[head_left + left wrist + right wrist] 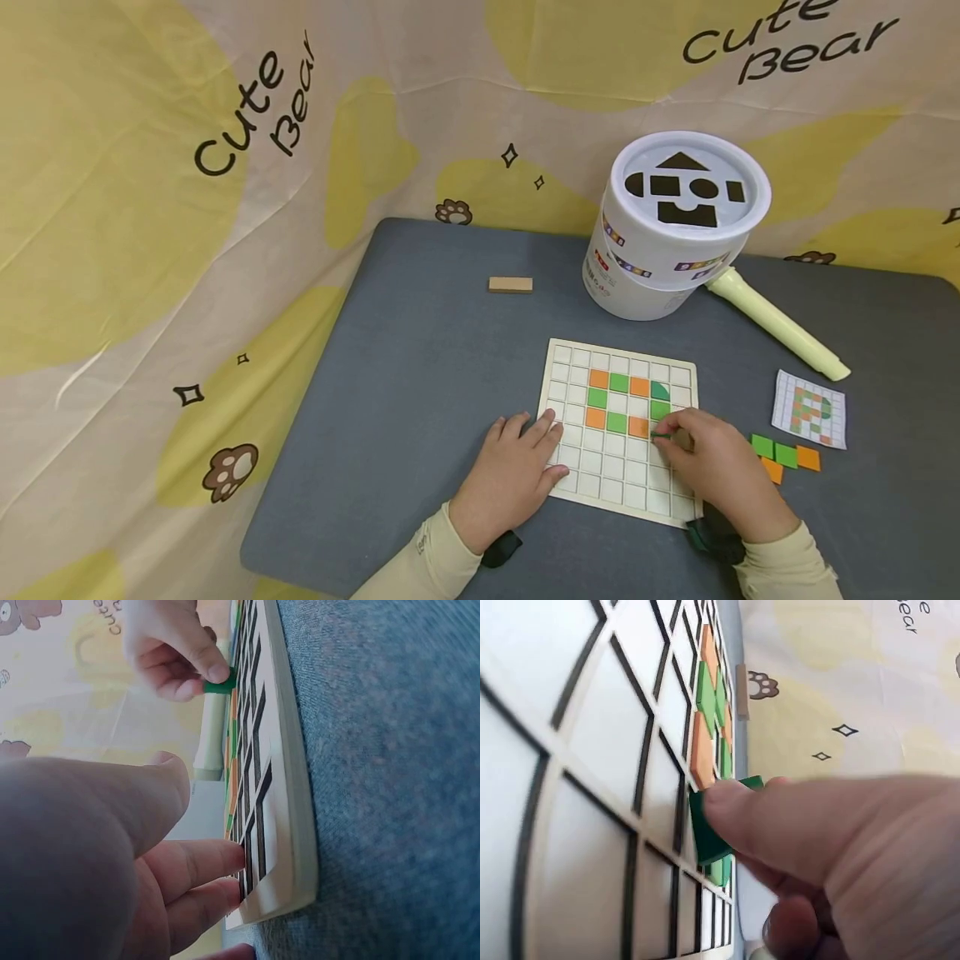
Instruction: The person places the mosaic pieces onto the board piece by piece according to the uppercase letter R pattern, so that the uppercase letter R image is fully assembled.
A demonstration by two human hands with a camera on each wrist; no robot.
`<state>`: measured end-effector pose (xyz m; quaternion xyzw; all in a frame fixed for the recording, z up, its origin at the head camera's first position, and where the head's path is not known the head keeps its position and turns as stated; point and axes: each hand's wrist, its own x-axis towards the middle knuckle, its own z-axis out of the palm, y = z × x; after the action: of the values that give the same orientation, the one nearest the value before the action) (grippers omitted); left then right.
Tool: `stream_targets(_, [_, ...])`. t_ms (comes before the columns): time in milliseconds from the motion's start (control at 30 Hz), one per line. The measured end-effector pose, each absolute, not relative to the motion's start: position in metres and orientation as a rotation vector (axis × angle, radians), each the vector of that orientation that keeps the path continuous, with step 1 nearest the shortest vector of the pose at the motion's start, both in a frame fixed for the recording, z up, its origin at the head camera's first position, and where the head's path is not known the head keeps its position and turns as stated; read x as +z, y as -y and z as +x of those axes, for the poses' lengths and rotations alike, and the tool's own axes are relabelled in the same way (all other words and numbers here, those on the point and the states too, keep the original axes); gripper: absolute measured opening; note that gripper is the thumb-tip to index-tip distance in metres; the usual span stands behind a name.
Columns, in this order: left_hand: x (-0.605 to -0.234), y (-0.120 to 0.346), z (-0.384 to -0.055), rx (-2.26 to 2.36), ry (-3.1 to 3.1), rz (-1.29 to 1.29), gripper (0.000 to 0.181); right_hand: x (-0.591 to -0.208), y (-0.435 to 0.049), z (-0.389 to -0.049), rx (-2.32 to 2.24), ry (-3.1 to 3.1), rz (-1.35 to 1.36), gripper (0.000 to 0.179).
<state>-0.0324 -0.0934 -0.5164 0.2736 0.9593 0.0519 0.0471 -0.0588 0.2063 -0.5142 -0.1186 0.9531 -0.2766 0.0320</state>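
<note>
A pale gridded board [611, 471] lies on the table with several orange and light green square tiles [618, 382] set in its cells. One dark green quarter-round tile [659, 391] sits at the upper right of this pattern. My right hand [712, 458] pinches another dark green tile [707, 834] with a curved edge between thumb and finger. It is tilted over the board, right beside the orange tile [638, 427] at the pattern's lower right. My left hand [510, 475] rests at the board's left edge, fingers spread and fairly straight, fingertips over the border.
Right of the board lie a printed pattern card [808, 410] and several loose green and orange tiles [786, 455]. Behind stand a white bucket [652, 275] with a shape-cutout lid and its pale yellow handle [780, 325]. A small wooden block [511, 286] lies at the back.
</note>
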Motion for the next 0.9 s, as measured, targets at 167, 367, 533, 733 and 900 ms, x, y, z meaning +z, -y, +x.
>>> stream_targets(167, [-0.517,0.093,-0.033,0.167,-2.922,0.838,0.055,-0.518,-0.209,-0.057,-0.881,-3.070,-0.563,0.032])
stream_targets(367, [-0.517,0.093,-0.032,0.168,-2.922,0.832,0.055,-0.523,-0.214,-0.059,-0.841,-3.072,-0.771,0.033])
stream_targets(533, [-0.516,0.091,-0.033,0.166,-2.918,0.839,0.056,-0.519,-0.217,-0.053,-0.734,-3.028,-0.752,0.024])
stream_targets(733, [-0.515,0.090,-0.033,0.156,-2.918,0.851,0.056,-0.510,-0.206,-0.037,-0.515,-3.049,-0.761,0.029])
stream_targets(900, [-0.517,0.092,-0.032,0.149,-2.912,0.832,0.057,-0.508,-0.197,-0.031,-0.570,-2.989,-0.660,0.039])
